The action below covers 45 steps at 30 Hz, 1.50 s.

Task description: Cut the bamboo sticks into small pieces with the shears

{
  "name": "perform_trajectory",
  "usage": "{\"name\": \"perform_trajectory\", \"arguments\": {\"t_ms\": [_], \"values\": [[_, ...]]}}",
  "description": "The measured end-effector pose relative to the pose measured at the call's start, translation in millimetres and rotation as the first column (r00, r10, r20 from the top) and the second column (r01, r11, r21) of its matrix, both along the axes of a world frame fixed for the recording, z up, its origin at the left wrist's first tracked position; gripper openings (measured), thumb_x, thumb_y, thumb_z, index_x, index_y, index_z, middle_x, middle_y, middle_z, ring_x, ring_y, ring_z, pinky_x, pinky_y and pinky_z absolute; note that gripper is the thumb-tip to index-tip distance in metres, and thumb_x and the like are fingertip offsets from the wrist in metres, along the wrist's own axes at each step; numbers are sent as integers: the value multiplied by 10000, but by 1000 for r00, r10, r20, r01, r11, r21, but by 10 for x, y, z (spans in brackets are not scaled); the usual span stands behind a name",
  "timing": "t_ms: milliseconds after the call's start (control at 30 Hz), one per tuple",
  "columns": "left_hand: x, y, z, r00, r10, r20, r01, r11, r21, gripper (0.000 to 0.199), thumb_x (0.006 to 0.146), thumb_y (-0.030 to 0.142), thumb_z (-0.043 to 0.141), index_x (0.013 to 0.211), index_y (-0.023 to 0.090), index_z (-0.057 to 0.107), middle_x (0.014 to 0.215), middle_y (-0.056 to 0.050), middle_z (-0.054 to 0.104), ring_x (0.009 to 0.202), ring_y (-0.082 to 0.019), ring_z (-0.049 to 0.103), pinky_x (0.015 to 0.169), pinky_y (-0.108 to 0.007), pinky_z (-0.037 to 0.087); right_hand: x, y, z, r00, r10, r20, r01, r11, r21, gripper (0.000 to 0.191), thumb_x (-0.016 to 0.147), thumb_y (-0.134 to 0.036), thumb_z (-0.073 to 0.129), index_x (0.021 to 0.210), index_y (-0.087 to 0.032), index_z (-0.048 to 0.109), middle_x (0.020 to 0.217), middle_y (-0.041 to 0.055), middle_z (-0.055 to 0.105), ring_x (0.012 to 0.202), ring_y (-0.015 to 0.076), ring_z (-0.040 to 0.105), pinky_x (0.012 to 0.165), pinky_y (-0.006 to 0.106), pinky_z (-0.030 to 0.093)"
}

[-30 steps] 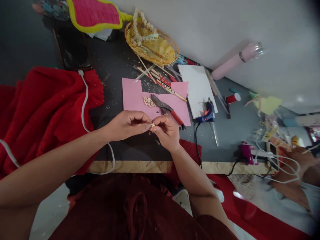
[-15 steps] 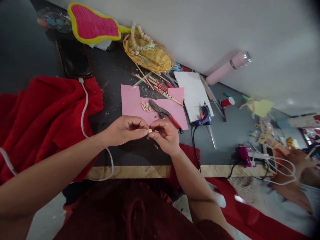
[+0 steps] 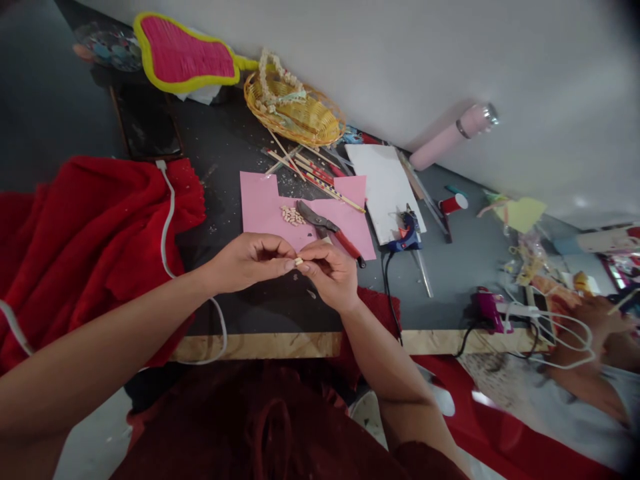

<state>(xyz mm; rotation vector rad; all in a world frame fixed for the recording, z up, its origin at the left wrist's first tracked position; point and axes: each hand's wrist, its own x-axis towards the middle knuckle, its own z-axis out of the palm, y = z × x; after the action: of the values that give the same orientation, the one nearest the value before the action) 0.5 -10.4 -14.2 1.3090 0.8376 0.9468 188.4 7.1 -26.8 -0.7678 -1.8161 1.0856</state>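
Note:
Between my fingertips is a small pale piece (image 3: 299,262), near the front of the dark table. My left hand (image 3: 253,263) pinches it from the left, and my right hand (image 3: 331,272) pinches it from the right. Just beyond them lies a cut sheet of pink paper (image 3: 260,200). On the paper sit a small heap of similar pale pieces (image 3: 292,215) and pruning shears (image 3: 333,230) with a red handle. Sticks, some with red patterns (image 3: 320,179), lie behind the paper.
Red cloth (image 3: 110,233) and a white cable (image 3: 167,227) lie left. A wicker basket (image 3: 315,120) stands behind. Rightward are a white board (image 3: 383,187), a blue glue gun (image 3: 407,233), a pink bottle (image 3: 453,137) and a magenta adapter (image 3: 493,312). Another person's hand (image 3: 593,320) is far right.
Both hands keep their pinch on the pale piece with barely any change. The view has shifted very slightly.

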Motion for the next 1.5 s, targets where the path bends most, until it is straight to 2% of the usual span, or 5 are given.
{"name": "perform_trajectory", "arguments": {"t_ms": [233,567,967,1333,1500], "values": [[-14,-5,-49,999,23,-33,-22,999,43,123,777,264,634,786,142,645,711,-10,636,617,-95,554,590,-198,458,-6,-4,-2,1000,10,-7,-11,1000,-6,79,824,-224,645,899,-246,658,808,8,643,729,136,587,646,279,481],[-15,-9,-52,994,61,-96,-50,993,112,152,787,294,626,790,144,652,753,-30,642,664,-111,570,617,-206,469,6,-2,-9,999,-18,48,16,999,36,68,828,-243,634,893,-241,655,807,20,648,742,151,597,656,299,496],[5,-1,-40,993,90,-75,-86,995,58,152,772,295,655,801,146,665,727,-19,649,638,-101,577,605,-194,476,2,-6,-6,998,-48,34,43,990,133,113,827,-197,626,924,-253,643,842,17,656,789,161,613,707,324,500],[4,8,-74,986,125,-111,-112,987,113,143,786,277,632,825,143,662,762,-24,651,658,-97,575,609,-182,467,-12,0,-13,993,-87,85,71,982,173,87,839,-210,615,917,-241,641,828,16,655,786,161,617,697,322,510],[2,5,-90,983,136,-123,-119,984,136,111,784,246,631,835,150,655,778,-17,634,679,-97,566,623,-185,461,-15,1,-8,995,-85,60,73,983,169,111,835,-185,621,926,-244,640,836,14,650,780,154,614,694,315,506]]}}
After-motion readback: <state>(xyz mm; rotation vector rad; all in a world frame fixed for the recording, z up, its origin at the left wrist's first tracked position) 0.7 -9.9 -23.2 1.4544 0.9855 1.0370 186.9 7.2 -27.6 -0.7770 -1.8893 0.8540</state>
